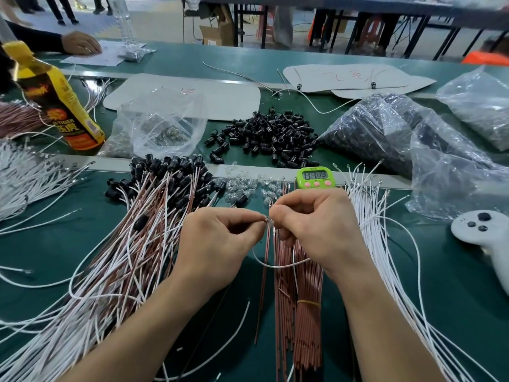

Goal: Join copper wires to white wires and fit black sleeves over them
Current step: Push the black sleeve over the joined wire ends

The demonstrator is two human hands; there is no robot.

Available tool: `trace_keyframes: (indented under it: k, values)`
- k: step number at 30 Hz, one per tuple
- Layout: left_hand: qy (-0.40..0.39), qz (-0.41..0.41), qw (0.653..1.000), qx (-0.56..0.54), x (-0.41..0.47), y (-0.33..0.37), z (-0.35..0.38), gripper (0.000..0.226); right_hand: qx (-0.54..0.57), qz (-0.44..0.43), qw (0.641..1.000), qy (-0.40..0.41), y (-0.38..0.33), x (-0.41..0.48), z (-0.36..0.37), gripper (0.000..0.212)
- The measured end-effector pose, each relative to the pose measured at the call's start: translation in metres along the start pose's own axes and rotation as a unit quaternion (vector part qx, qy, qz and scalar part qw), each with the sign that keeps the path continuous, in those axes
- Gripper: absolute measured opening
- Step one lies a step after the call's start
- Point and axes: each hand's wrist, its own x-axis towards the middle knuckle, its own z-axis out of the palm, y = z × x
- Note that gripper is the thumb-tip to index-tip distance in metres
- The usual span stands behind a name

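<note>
Copper wire (265, 257) and white wire (275, 266) hang from a small clear piece (268, 222) above the tabletop (454, 285), mid-frame. Left hand (217, 244) grip pinches the piece; right hand (311, 227) grip pinches the copper wire's top. Copper bundle (305, 312) below, black sleeves (270, 136) piled behind, green timer (316, 177) between.

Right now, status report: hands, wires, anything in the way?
Left hand and right hand both pinch a clear piece. Copper wire and white wire hang from it. Black sleeves loose in a pile behind. Nothing in the way.
</note>
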Motion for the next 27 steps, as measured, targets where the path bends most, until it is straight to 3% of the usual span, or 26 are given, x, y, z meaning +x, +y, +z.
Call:
trace_keyframes:
  k: [9,17,27]
  values:
    - [0.028,0.069,0.995,0.067,-0.0043,0.0042,-0.0009,0.041,-0.015,-0.005,1.000,0.009,-0.0055,-0.0027,0.0035,0.016]
    - [0.037,0.093,0.991,0.085,-0.0067,0.0069,-0.0014,0.045,-0.082,-0.038,0.996,0.019,-0.0067,-0.0041,0.0052,0.018]
    - [0.012,-0.010,0.999,0.034,-0.0021,0.0032,-0.0006,0.022,0.002,-0.004,1.000,-0.004,0.0006,0.0007,-0.0008,0.017]
